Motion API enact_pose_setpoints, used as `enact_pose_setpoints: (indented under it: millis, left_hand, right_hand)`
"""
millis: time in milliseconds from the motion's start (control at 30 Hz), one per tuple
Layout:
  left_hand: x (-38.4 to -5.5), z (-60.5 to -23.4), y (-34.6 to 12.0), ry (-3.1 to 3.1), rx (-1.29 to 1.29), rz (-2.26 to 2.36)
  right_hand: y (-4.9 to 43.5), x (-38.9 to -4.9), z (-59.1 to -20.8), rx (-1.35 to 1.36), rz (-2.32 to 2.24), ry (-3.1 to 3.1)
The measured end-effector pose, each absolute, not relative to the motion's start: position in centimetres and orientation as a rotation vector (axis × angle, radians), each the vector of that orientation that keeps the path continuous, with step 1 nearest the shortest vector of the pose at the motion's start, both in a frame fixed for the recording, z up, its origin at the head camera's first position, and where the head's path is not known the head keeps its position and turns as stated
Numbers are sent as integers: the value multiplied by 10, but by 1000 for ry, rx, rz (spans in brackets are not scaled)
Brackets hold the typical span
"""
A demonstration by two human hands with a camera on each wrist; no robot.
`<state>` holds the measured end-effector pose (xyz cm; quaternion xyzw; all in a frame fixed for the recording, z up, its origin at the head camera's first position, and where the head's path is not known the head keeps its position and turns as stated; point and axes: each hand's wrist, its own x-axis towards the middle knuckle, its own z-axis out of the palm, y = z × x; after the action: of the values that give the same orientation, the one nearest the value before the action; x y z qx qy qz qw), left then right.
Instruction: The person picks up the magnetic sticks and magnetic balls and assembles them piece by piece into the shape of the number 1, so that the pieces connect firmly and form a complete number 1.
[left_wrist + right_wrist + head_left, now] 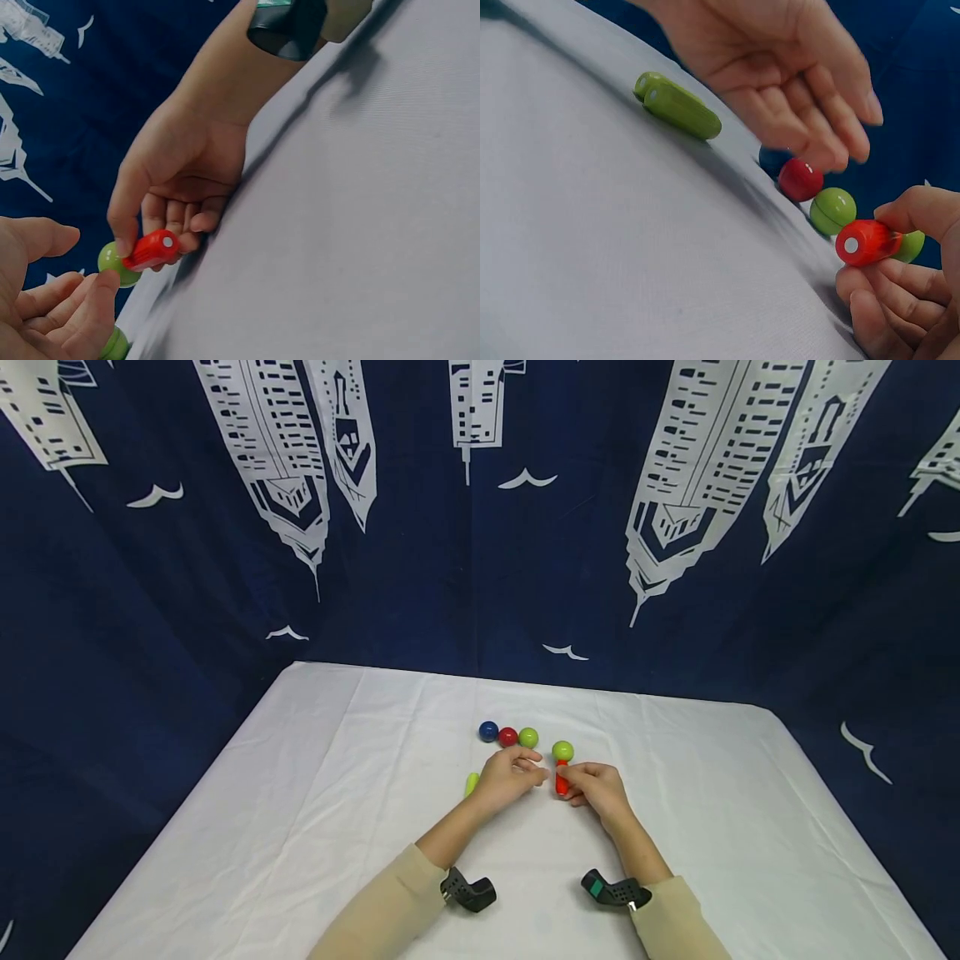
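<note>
My right hand [597, 789] pinches a short red rod [865, 243] with a white dot on its end, between thumb and fingers. A light green ball [562, 751] sits against the rod's far end. Facing it from the left is my left hand [510, 783], fingers loosely bent around nothing. Just beyond the left hand, a dark blue ball [488, 731], a dark red ball [507, 737] and another green ball [528, 737] form a row. Two green rods [682, 112] lie side by side on the cloth, partly hidden by the left hand in the head view.
A white cloth [300, 810] with light creases covers the table. Behind it hangs a dark blue curtain [420, 602] printed with white buildings and birds. Each wrist wears a black camera mount, the left [468, 891] and right [617, 890] standing close over the cloth.
</note>
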<state>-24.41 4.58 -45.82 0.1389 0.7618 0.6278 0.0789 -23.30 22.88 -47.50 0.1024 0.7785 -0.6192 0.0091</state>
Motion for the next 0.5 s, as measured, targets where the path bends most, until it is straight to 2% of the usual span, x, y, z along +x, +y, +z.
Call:
enact_pose_setpoints:
  millis: [500]
  left_hand:
    - [-272, -422, 39, 2475, 533, 1691]
  right_hand:
    - [232, -237, -481, 342, -1936, 2409]
